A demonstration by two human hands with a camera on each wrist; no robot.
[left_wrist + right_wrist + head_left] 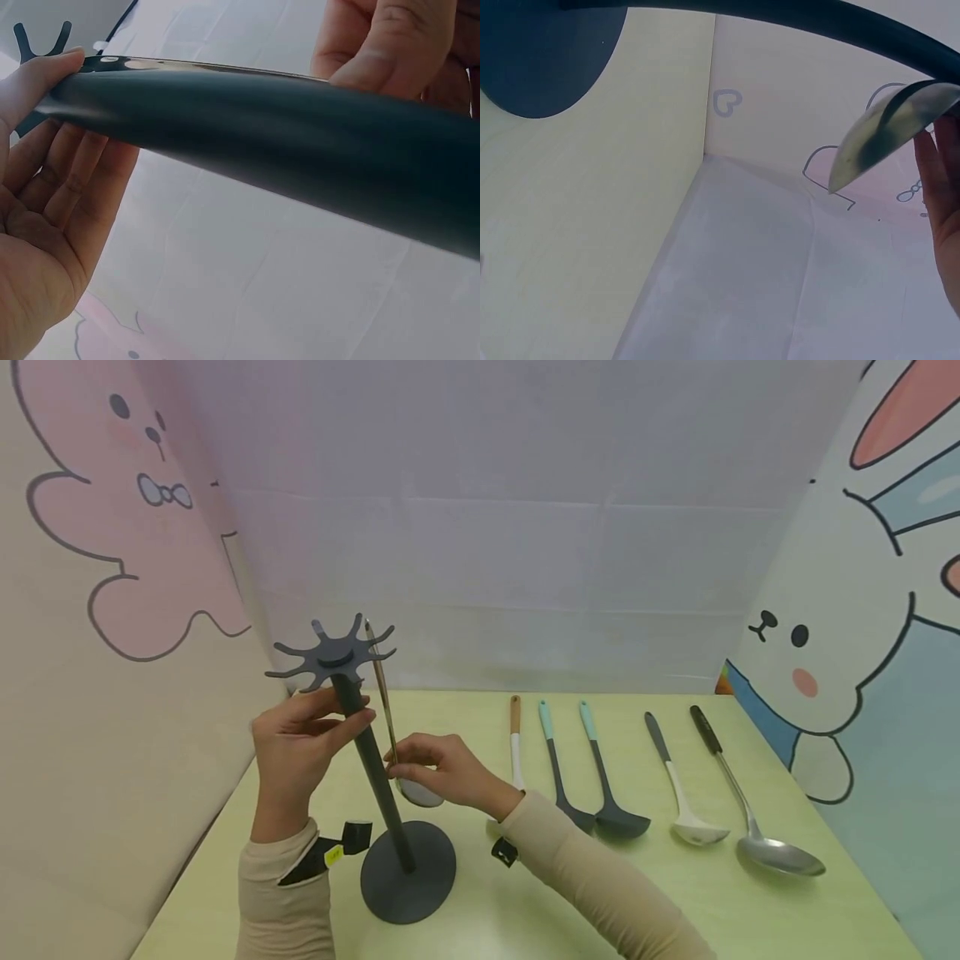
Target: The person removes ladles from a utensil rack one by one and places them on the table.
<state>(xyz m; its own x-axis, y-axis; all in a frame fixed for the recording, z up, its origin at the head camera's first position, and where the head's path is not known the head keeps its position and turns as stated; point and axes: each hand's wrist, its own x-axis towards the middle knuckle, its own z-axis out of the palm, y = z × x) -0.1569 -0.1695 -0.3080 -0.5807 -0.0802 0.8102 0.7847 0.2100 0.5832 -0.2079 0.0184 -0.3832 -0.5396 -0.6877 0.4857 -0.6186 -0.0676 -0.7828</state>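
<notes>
A dark grey utensil stand (408, 872) with a round base and a star of curved hooks stands tilted on the table's left side. My left hand (300, 735) holds its post just below the hooks, thumb on one side and fingers on the other. Beside the post hangs a shiny metal ladle (381, 689), upright, its handle tip next to the hooks. My right hand (450, 768) pinches the ladle's handle low down, just above the bowl. In the right wrist view the ladle's bowl (889, 139) shows close to the post. Whether the handle touches a hook, I cannot tell.
Several utensils lie in a row on the light table (540, 910): a brown-handled one (515, 718) partly behind my right forearm, two dark mint-handled ones (555, 768) (603, 777), a white ladle (686, 810) and a large metal spoon (772, 852). Printed cloth walls surround the table.
</notes>
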